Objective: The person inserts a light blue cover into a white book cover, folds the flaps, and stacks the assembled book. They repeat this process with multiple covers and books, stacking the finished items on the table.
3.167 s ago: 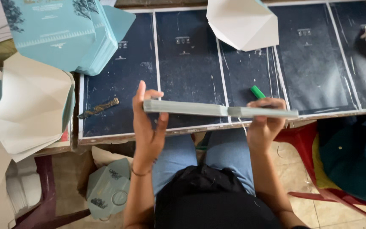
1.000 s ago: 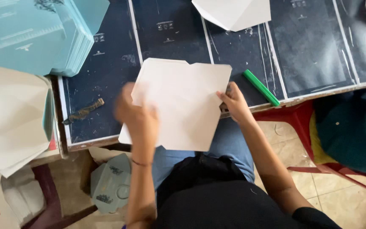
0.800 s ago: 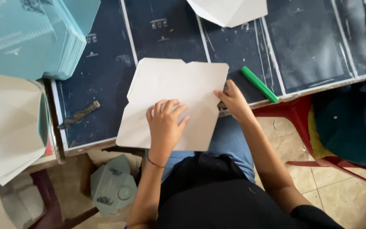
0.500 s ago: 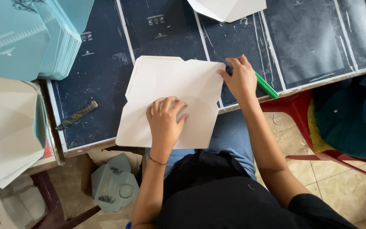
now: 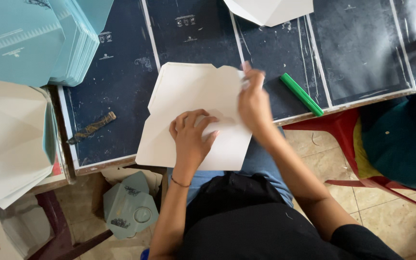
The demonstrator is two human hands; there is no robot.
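Now the left hand (image 5: 192, 137) still lies flat on the white card sheet (image 5: 184, 96), fingers spread, pinning it to the dark counter (image 5: 116, 96) at the near edge. Meanwhile the right hand (image 5: 253, 103) has left the green marker (image 5: 301, 94) and come left, pinching the sheet's right flap, the marker just right of it.

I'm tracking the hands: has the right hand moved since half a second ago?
Yes. The right hand left the green marker and shifted left onto the white card sheet.
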